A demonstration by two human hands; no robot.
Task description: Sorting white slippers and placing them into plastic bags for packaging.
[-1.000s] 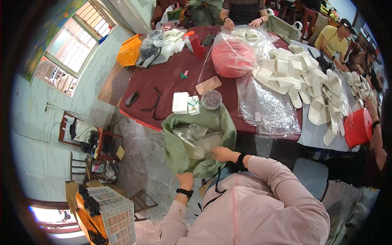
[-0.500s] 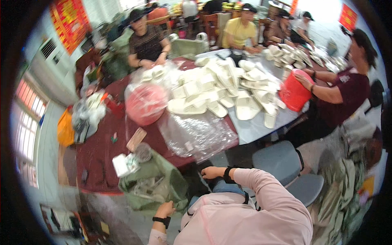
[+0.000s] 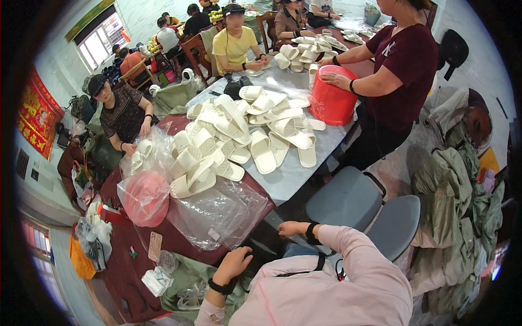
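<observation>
My left hand (image 3: 232,264) is raised over the edge of a green sack (image 3: 193,266), its fingers apart and nothing in them. My right hand (image 3: 294,229) hovers above my lap beside the table edge, its fingers curled in and no object visible in it. Closest to both hands on the table lies a stack of clear plastic bags (image 3: 217,212). Beyond it spreads a large heap of white slippers (image 3: 212,141). A red tub covered in clear plastic (image 3: 145,196) stands left of the bags, with more slippers behind it.
A co-worker in maroon (image 3: 401,70) grips a red bucket (image 3: 333,98) at the right. Other people sit around the table's far side. A grey chair (image 3: 345,198) stands to my right. A phone (image 3: 155,246) and a white packet (image 3: 157,281) lie at the left.
My view has swung to the right. My left hand has risen from beside the green sack and come nearer my right hand. The co-worker's red bucket now stands upright rather than tilted.
</observation>
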